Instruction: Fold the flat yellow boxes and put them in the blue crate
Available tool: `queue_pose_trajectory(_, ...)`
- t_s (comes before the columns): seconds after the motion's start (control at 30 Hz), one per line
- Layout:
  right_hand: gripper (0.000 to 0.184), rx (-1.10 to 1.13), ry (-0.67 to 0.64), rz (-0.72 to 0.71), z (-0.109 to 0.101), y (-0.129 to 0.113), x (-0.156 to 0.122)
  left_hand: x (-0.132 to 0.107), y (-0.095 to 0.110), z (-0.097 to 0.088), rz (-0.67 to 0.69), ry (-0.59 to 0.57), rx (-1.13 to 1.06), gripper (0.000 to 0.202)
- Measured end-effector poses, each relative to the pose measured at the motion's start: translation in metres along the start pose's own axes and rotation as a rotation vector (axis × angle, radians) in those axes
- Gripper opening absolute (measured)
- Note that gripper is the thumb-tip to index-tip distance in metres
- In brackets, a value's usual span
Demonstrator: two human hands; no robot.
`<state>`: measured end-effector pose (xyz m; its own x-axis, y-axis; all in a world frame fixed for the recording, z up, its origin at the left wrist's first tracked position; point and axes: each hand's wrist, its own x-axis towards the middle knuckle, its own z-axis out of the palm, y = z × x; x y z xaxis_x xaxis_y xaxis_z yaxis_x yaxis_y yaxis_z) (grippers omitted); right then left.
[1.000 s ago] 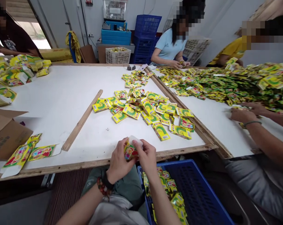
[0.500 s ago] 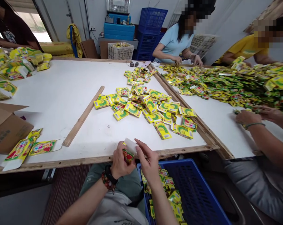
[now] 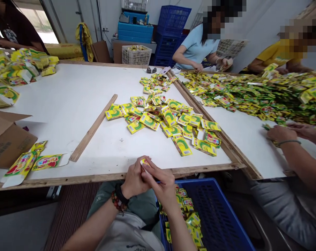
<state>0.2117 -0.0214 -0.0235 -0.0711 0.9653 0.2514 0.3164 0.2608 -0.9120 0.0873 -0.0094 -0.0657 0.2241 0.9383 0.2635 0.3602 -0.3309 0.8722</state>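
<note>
From my remote post I'm seeing a wide black band (image 3: 120, 194) and a red-brown-and-green beaded bracelet (image 3: 117, 202) circling the left wrist (image 3: 127, 191); a light-grey top (image 3: 130, 228) and grey-green cloth trousers (image 3: 102, 198) are showing.

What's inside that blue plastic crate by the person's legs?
Small yellow-and-green packs are heaped in the left part of the blue plastic crate. The right forearm covers some; anything beneath the top layer is hidden, and the near end is out of frame.

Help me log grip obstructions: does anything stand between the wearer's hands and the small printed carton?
Nothing visible does: the left hand and right hand both touch the small printed carton directly, though they hide most of it.
</note>
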Motion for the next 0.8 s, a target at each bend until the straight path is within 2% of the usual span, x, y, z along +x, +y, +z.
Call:
queue_pose_trajectory(0.1,0.031,-0.06,0.137,0.147,0.006,0.001,-0.001,0.002,0.002,0.001,-0.078,-0.008,0.046,0.054)
queue_pose_trajectory(0.17,0.035,-0.045,0.142,0.25,0.007,0.002,0.001,0.002,0.003,0.002,-0.112,0.002,0.067,0.055)
queue_pose_trajectory(0.27,0.03,0.026,0.129,0.298,0.007,-0.001,0.005,0.002,0.002,0.002,-0.139,0.01,0.069,0.059)
queue_pose_trajectory(0.43,0.025,0.048,0.132,0.247,0.009,-0.007,0.006,0.0,-0.003,0.006,-0.137,0.033,0.067,0.059)
queue_pose_trajectory(0.6,0.025,-0.031,0.086,0.05,0.016,-0.004,0.001,-0.004,-0.003,0.007,-0.119,0.051,0.056,0.056)
queue_pose_trajectory(0.63,0.025,-0.045,0.095,0.033,0.012,-0.002,-0.002,-0.003,-0.001,0.004,-0.09,0.014,0.049,0.057)
queue_pose_trajectory(0.7,0.024,-0.09,0.116,0.07,-0.008,0.005,-0.012,0.006,0.005,-0.007,0.022,-0.132,0.056,0.064)
queue_pose_trajectory(0.77,0.025,-0.198,0.097,0.193,-0.04,0.012,-0.027,0.026,0.008,-0.023,0.137,-0.279,0.123,0.066)
queue_pose_trajectory(0.8,0.027,-0.283,0.065,0.272,-0.058,0.015,-0.034,0.042,0.008,-0.031,0.165,-0.316,0.192,0.062)
